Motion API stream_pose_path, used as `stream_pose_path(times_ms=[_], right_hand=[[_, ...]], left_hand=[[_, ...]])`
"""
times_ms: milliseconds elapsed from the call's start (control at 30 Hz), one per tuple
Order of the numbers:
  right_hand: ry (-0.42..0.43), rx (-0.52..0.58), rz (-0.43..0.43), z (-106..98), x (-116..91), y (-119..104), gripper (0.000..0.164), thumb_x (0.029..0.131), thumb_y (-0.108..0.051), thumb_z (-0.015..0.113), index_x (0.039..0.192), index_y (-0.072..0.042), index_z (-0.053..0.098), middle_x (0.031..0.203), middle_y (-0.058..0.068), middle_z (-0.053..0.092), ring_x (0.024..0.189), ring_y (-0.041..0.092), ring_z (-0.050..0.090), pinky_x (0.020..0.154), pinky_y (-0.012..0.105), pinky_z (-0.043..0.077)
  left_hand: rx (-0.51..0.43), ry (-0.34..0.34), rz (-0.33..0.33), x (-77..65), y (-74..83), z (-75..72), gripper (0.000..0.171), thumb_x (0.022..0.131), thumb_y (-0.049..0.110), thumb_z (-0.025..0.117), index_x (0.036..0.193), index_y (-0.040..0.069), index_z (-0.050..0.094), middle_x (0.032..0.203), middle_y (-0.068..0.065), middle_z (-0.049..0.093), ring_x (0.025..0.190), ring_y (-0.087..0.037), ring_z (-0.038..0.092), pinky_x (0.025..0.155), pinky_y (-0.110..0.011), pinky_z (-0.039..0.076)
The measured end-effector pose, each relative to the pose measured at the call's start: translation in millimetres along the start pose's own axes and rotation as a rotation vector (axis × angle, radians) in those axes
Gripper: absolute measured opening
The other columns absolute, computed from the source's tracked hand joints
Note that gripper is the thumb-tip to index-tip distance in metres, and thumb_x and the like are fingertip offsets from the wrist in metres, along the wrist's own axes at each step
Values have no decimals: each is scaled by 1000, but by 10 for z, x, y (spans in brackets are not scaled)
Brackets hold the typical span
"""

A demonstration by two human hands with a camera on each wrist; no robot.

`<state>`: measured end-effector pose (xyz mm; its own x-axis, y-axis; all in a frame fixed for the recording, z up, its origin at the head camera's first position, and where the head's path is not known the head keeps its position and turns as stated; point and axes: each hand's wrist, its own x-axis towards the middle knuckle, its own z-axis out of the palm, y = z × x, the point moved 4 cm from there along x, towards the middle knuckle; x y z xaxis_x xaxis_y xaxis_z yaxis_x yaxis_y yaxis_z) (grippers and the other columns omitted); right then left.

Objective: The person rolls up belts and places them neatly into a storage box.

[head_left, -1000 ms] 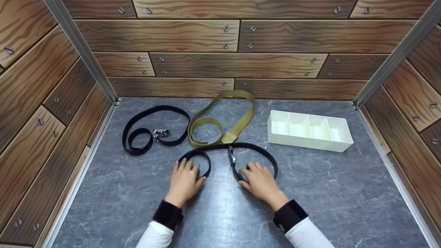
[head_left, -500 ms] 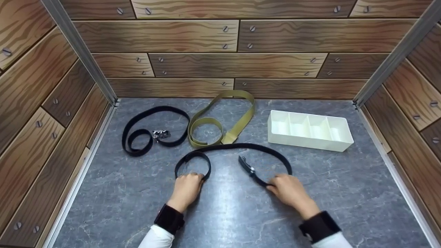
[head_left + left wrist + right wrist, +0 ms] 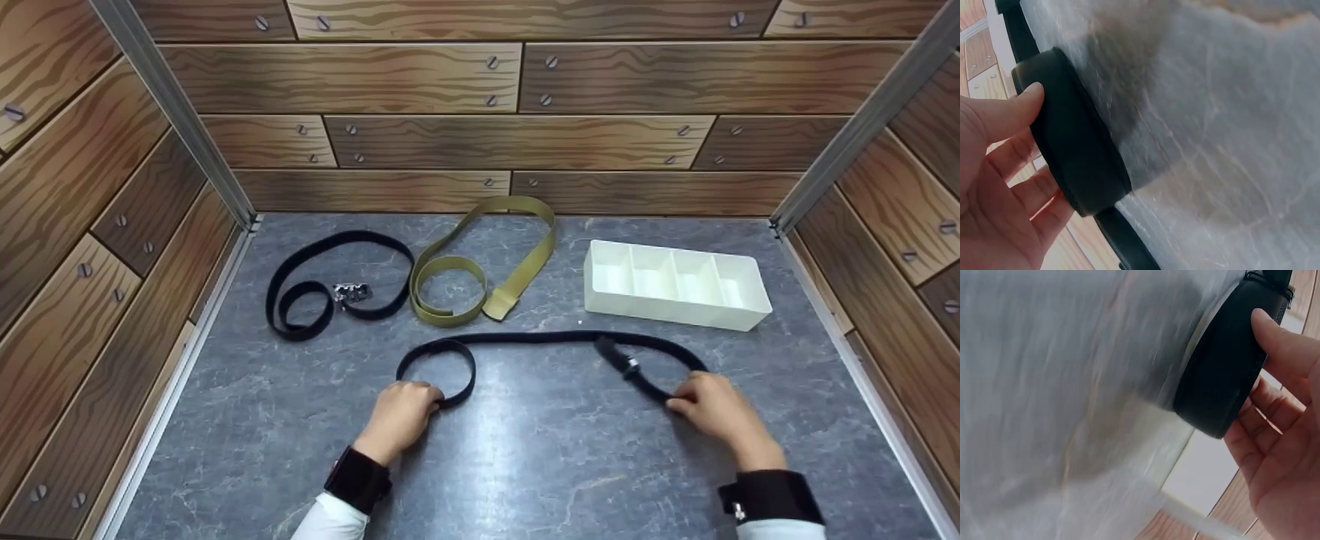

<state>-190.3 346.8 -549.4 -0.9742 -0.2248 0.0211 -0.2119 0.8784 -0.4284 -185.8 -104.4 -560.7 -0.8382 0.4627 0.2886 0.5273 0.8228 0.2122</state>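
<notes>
Belt [image 3: 540, 337] pinched by left hand [image 3: 401, 415] and right hand [image 3: 718, 409] sits well inside side walls [image 3: 892, 300].

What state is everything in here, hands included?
Front black belt: unfastened, one end curled into a ring, the other bent back.
Rear black belt: lying loose, one end coiled.
Olive belt: lying loose, unfastened, one end coiled.
White four-compartment tray: upright, open-topped.
Left hand: pinching the front belt's ring.
Right hand: gripping its bent-back end.
</notes>
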Motion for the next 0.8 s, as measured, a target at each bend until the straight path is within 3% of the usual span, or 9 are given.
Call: stream_pose_path(times_ms=[200, 400, 633, 800], right_hand=[[29, 55, 29, -99, 17, 209, 8, 75, -9, 82, 79, -7, 75, 75, -1, 62, 69, 19, 59, 68, 41, 50], [-39, 109, 44, -71, 42, 182, 20, 70, -6, 84, 87, 0, 73, 82, 5, 63, 72, 22, 61, 69, 41, 51], [-105, 88, 40, -57, 72, -98, 43, 64, -6, 86, 102, 4, 70, 102, 19, 60, 93, 41, 60, 85, 57, 47], [52, 104, -48, -46, 176, -570, 37, 70, -7, 84, 103, 4, 70, 110, 21, 60, 101, 42, 59, 91, 56, 44]], left_hand=[[6, -9, 0, 6, -18, -14, 10, 78, 11, 77, 73, 15, 69, 70, -1, 64, 66, -28, 64, 61, -44, 49], [23, 3, 16, -13, 18, 1, 9, 78, 11, 77, 73, 14, 70, 70, -1, 65, 66, -28, 64, 62, -43, 49], [46, 6, 42, 12, 117, 21, 10, 79, 12, 76, 72, 15, 69, 69, 0, 64, 66, -26, 64, 61, -42, 49], [73, 23, 47, 62, 172, 19, 11, 79, 14, 76, 71, 16, 68, 68, 0, 63, 65, -25, 64, 59, -41, 47]])
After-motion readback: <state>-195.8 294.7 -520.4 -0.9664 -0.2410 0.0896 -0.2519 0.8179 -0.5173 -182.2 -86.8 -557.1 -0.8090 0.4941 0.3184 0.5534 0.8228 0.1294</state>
